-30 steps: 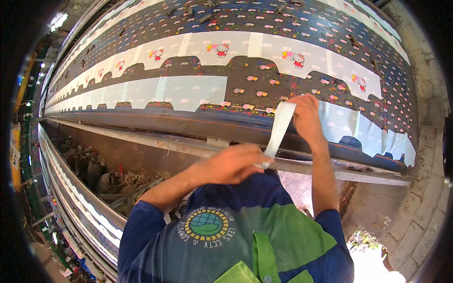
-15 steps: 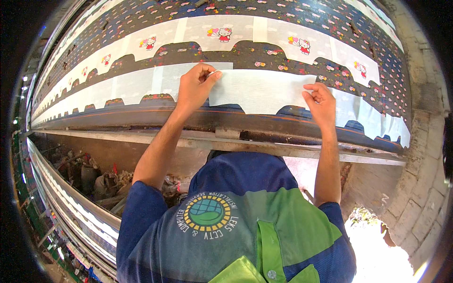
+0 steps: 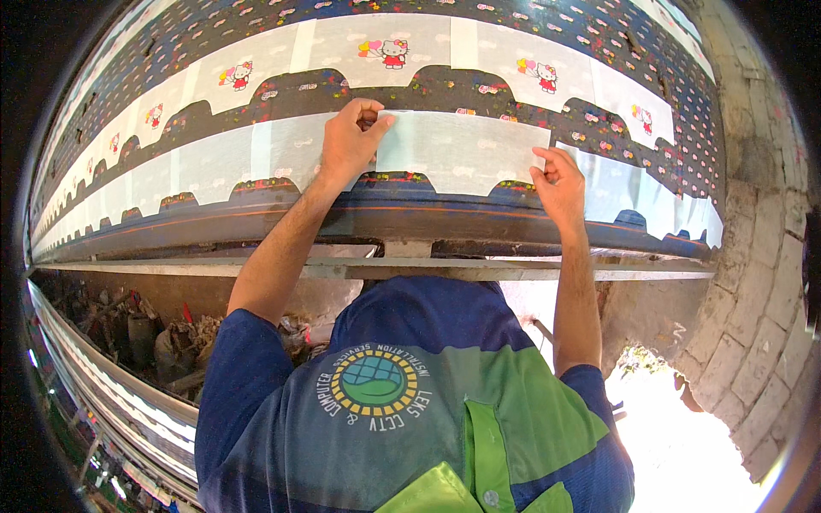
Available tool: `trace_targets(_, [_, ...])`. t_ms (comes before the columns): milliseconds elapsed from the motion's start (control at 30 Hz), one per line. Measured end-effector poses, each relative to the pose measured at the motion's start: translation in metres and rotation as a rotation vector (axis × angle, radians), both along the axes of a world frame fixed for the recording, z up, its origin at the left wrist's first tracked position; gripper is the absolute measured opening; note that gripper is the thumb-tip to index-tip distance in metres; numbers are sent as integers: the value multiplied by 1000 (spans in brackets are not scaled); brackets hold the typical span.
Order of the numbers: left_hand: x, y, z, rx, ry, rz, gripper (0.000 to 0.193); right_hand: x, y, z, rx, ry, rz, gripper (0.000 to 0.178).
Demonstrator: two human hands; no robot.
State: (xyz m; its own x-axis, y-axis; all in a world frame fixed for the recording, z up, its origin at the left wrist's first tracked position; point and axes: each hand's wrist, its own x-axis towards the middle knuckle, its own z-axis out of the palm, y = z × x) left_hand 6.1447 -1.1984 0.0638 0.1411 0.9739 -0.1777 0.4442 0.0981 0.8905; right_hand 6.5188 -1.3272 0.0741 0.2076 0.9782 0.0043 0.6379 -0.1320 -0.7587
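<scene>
A white cloth piece (image 3: 466,154) with a notched lower edge lies against the dark printed table surface (image 3: 462,90), and faint prints show through it. At its upper left corner, my left hand (image 3: 349,144) pinches the cloth between thumb and fingers. My right hand (image 3: 561,181) is closed at the right edge, its thumb and forefinger on the cloth. The piece's left end overlaps a neighbouring white piece (image 3: 295,141) in the same row. Behind, another row of white pieces (image 3: 376,51) carries a cartoon cat with balloons.
A metal rail (image 3: 205,268) runs along the table's near edge, in front of my body. Sacks and debris (image 3: 162,342) sit below at the left, beside another long table (image 3: 111,385). A brick ledge (image 3: 753,256) borders the right end.
The cloth piece has gone down flat onto the table; it hung opaque and slightly raised before. Both hands remain at its ends, and the whole view has shifted slightly.
</scene>
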Motion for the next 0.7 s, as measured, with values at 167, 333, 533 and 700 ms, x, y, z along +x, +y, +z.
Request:
trace_targets(167, [2,1,-2,1,21,18,38,0,0,-4,1,30,-32,36])
trace_targets(333, [4,1,-8,28,49,38,43,2,1,-4,-7,28,-19,35])
trace_targets(533, [21,-13,-15,584,506,-92,58,18,-2,4,-32,149,64,35])
trace_targets(700, [104,-44,-33,647,823,-302,96,65,-21,21,28,142,99,31])
